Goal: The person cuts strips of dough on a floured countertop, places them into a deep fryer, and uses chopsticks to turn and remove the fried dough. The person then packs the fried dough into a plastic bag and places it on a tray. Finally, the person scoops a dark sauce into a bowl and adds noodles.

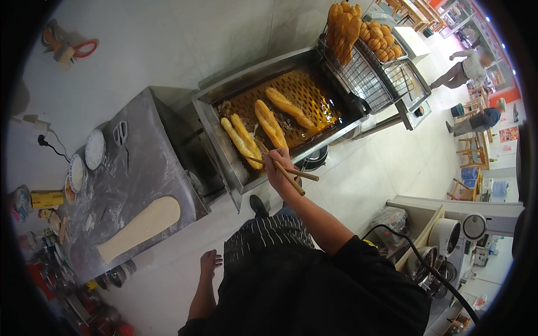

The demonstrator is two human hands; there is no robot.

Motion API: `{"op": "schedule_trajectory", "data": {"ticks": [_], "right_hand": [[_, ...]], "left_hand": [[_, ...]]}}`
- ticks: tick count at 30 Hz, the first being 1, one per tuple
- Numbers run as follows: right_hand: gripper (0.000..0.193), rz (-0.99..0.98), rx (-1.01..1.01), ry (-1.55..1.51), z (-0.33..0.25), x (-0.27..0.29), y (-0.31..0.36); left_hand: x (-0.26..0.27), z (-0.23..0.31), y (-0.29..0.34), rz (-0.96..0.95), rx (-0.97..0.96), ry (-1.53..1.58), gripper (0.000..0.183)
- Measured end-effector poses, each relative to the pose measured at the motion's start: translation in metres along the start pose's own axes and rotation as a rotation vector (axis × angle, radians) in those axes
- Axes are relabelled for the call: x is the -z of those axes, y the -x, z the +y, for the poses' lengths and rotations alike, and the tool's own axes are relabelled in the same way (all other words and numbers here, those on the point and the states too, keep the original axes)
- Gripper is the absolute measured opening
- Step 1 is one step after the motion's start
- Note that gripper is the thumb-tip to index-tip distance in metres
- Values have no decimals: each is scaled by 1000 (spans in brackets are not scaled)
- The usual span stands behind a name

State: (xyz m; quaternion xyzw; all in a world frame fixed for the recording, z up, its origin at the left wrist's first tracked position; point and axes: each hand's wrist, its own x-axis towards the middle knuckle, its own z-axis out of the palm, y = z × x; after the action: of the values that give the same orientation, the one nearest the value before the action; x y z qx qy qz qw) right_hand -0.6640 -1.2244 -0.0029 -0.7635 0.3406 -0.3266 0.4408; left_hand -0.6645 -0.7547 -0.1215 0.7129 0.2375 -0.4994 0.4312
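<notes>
My right hand is closed round a pair of long wooden chopsticks at the near edge of a steel fryer. The chopsticks' thick ends stick out behind the hand, and the front ends reach toward the nearest dough stick; contact is unclear. Three golden fried dough sticks lie in the oil: a paler one at the left, another in the middle, and a third farther right. My left hand hangs low beside my striped apron, fingers stretched out, holding nothing.
Left of the fryer, a floured worktable carries a long flat dough sheet, scissors and bowls. A wire rack with fried dough sticks adjoins the fryer's right end. Two people are at the far right.
</notes>
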Motion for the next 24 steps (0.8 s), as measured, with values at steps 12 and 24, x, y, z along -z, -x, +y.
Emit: {"op": "schedule_trajectory", "data": {"ticks": [12,24], "right_hand": [[18,133,106,195,54,-9,-7],[24,205,-607,-681,99,60,-58]], "left_hand": [[16,-17,17,67,50,-43,47],[15,16,15,73,22,-58,42]]}}
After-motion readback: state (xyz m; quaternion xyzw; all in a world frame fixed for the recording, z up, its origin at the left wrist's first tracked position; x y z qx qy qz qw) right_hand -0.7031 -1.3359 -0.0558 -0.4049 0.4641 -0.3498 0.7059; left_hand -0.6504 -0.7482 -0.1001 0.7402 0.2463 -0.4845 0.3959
